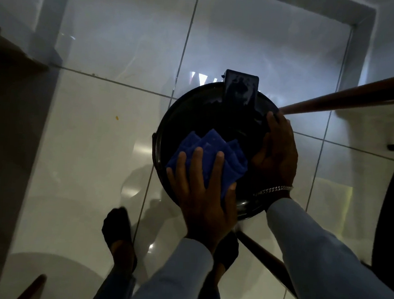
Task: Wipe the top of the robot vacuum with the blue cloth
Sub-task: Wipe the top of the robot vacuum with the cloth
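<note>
Both hands sit on the vacuum [205, 117] at frame centre. The left hand [201, 201] presses the cloth [211, 145] down with straight fingers, and the right hand [277, 155] lies flat, fingers relaxed, steadying it. A hard push could skid the vacuum across the glossy tiles [86, 153].

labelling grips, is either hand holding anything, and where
Nothing gripped: left hand presses flat on the blue cloth, near half; right hand rests on the robot vacuum, right side.

It's dim where I stand; pale light washes the far floor tiles [246, 36] into hazy glare. The robot vacuum [193, 116] reads nearly black, with faint reflections. Edges bend and darken, and my foot [116, 225] blurs.
</note>
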The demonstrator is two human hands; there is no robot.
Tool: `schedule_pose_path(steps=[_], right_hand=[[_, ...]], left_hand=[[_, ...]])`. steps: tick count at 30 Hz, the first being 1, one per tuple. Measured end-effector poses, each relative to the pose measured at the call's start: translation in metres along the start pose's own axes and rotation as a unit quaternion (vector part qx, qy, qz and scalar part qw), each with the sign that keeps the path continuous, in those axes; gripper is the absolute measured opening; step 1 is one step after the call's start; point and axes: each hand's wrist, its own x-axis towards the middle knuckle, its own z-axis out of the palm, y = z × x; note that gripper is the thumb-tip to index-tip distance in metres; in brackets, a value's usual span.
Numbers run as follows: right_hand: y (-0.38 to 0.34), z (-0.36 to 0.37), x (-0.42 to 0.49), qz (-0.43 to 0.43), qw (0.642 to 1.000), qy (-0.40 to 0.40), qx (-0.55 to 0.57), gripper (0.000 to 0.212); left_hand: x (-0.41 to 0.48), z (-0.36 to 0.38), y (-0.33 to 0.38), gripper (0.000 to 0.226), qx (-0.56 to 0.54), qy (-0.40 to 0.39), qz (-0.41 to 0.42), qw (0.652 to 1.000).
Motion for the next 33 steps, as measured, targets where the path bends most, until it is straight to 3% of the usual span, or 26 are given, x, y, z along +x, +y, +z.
schedule_pose_path(steps=[4, 9, 13, 15, 17, 18, 21, 23, 26, 30, 31, 33], right_hand=[[0.005, 0.002, 0.003, -0.007, 1.0, -0.01, 0.019, 0.042], [0.005, -0.002, 0.002, -0.004, 0.999, -0.016, 0.035, 0.04], [-0.012, -0.025, 0.004, 0.061, 0.993, -0.053, 0.085, 0.039], [-0.025, -0.041, -0.01, 0.13, 0.983, 0.027, 0.124, 0.037], [-0.041, -0.054, -0.04, 0.148, 0.975, 0.119, 0.116, 0.036], [-0.05, -0.052, -0.058, 0.127, 0.98, 0.117, 0.099, 0.036], [-0.076, -0.036, -0.103, 0.036, 0.999, 0.005, 0.009, 0.048], [-0.081, -0.013, -0.112, 0.01, 0.993, -0.079, -0.086, 0.058], [-0.065, 0.006, -0.112, -0.022, 0.975, -0.136, -0.174, 0.06], [-0.022, -0.008, -0.115, -0.166, 0.954, -0.136, -0.209, 0.062], [-0.013, -0.015, -0.112, -0.168, 0.959, -0.13, -0.189, 0.066], [-0.005, -0.03, -0.104, -0.087, 0.981, -0.104, -0.139, 0.086]], left_hand=[[-0.029, 0.013, 0.027, 0.063, -0.007, -0.014, -0.081, 0.997], [-0.048, 0.01, 0.044, 0.071, -0.002, -0.059, -0.1, 0.993], [-0.046, -0.032, 0.036, 0.061, -0.168, -0.086, -0.094, 0.977], [-0.035, -0.059, 0.016, 0.052, -0.23, -0.077, -0.085, 0.967], [-0.003, -0.081, -0.007, 0.054, -0.224, -0.073, -0.036, 0.971], [0.018, -0.085, -0.019, 0.052, -0.202, -0.082, -0.012, 0.976], [0.08, -0.08, -0.035, 0.048, -0.116, -0.181, 0.095, 0.972], [0.105, -0.064, -0.043, 0.053, -0.033, -0.256, 0.183, 0.949], [0.113, -0.045, -0.06, 0.057, 0.096, -0.274, 0.287, 0.913], [0.117, -0.038, -0.071, 0.056, 0.094, -0.252, 0.33, 0.905], [0.118, -0.039, -0.072, 0.056, 0.096, -0.254, 0.331, 0.904], [0.12, -0.043, -0.068, 0.056, 0.106, -0.257, 0.331, 0.902]])
